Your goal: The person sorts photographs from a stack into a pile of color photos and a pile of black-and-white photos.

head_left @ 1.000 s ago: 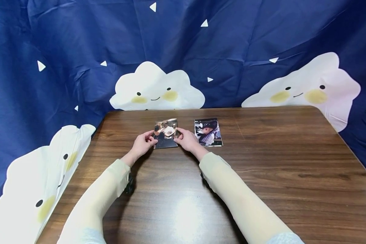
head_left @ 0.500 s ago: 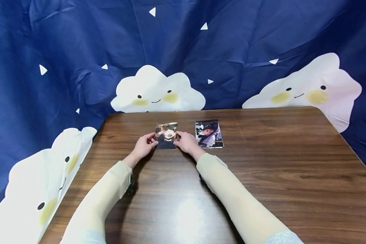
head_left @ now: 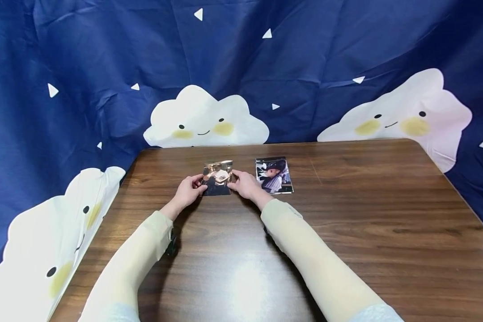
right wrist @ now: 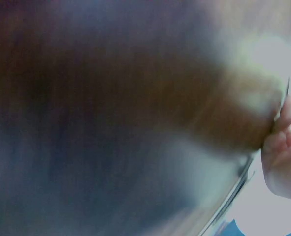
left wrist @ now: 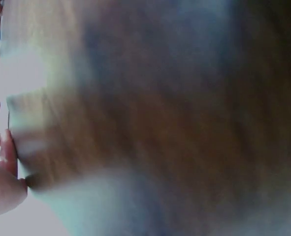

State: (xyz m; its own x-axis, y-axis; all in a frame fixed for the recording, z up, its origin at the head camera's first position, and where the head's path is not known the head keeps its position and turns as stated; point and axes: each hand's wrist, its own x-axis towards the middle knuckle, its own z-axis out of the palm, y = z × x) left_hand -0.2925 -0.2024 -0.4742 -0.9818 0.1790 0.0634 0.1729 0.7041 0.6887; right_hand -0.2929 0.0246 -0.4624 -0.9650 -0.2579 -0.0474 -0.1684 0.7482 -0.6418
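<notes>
A photo print [head_left: 217, 176] with a figure in a white top is near the far edge of the table, between the two hands. My left hand [head_left: 188, 190] pinches its left side with thumb and fingers. On the opposite side, the thumb and fingers of my right hand [head_left: 246, 184] grip the right edge. Whether the print touches the tabletop, I cannot tell. Just right of that hand lies a second photo print [head_left: 274, 174], with a pale edge showing under it. Both wrist views are blurred; fingers of the left hand [left wrist: 5, 182] and the right hand [right wrist: 283, 162] show at the borders.
The brown wood-grain table [head_left: 366, 223] stretches toward the camera and far to the right. Behind it hangs a dark blue curtain [head_left: 298, 53] with white smiling clouds and small triangles. Glare brightens the near middle of the tabletop.
The held photo print has shifted slightly, and its near edge now runs more level than a second ago. Both hands keep their hold on its sides. The other print has stayed put.
</notes>
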